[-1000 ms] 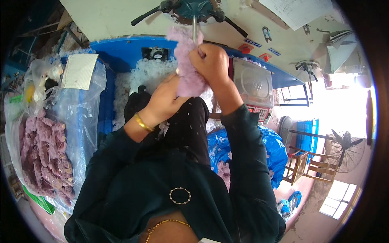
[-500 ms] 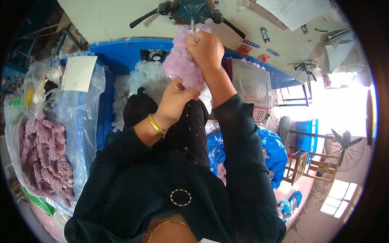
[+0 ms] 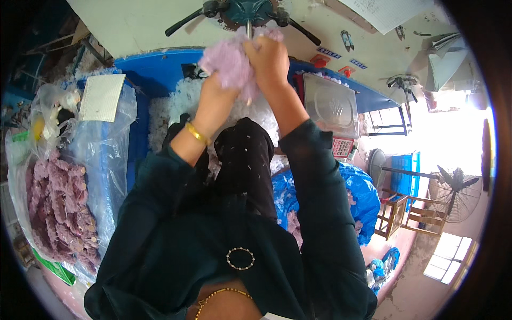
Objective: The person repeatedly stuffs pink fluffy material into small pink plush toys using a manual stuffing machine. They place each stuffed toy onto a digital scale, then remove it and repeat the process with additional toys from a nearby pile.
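Two hands, one item. My left hand [image 3: 216,88] and right hand [image 3: 269,58] are both closed on a lilac plush skin [image 3: 230,63], held up at the 12 o'clock edge of the view, right under the metal nozzle [image 3: 249,26] of the green stuffing machine [image 3: 248,9].

Relation: the plush lies between the hands, at 1 o'clock from my left hand and at 9 o'clock from my right. Its long axis runs roughly 8 to 2 o'clock, the upper end meeting the nozzle. My right hand is the nearer to the nozzle, just below it; my left sits lower, at 7 o'clock from the plush, gripping its underside. Whether the nozzle is inside the plush I cannot tell; my fingers cover the joint.

Around:
- white fibre fill [image 3: 176,106] in the blue bin [image 3: 154,69], at 6 to 8 o'clock below the hands;
- steel scale [image 3: 330,104] at 3 o'clock, near my right forearm;
- clear bag [image 3: 104,154] of lilac plush pieces [image 3: 56,208] at 8 o'clock, well apart;
- gold bangle [image 3: 196,133] on my left wrist.

Change: half a second ago my left hand was well below the plush, level with the fill; it has since risen to join my right. A second ago both hands held the plush lower, clear of the nozzle.
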### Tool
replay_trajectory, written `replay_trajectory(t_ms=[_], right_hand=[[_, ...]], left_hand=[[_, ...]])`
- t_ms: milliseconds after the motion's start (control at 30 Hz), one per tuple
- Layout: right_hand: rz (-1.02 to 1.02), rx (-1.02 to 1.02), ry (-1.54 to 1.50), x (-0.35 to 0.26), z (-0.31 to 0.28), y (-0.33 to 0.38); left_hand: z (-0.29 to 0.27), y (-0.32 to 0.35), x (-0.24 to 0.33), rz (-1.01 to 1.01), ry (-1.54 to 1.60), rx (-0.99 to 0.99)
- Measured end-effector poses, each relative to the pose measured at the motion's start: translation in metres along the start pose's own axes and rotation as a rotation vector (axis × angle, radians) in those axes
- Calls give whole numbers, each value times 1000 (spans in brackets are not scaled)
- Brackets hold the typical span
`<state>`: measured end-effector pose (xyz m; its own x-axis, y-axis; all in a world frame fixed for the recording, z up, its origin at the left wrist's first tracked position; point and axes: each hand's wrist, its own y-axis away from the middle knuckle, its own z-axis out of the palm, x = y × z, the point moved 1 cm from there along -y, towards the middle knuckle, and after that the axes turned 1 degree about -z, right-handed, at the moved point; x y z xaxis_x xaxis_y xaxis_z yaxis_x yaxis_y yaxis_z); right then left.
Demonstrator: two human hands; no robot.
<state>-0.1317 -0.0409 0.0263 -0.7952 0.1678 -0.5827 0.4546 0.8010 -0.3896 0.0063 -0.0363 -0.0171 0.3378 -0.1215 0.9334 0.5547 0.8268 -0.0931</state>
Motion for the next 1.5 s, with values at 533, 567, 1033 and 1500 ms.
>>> replay_trajectory(t_ms=[533, 567, 1033, 1500], right_hand=[[-381, 58, -384, 36, 8, -5], [-379, 72, -400, 36, 10, -5], [-157, 97, -115, -3, 1, -14], [-89, 54, -42, -12, -5, 9]], left_hand=[[13, -8, -11, 293, -355, -28], [10, -13, -16, 310, -354, -35], [-4, -25, 19, -191, 374, -105], [-26, -6, 12, -410, 535, -169]])
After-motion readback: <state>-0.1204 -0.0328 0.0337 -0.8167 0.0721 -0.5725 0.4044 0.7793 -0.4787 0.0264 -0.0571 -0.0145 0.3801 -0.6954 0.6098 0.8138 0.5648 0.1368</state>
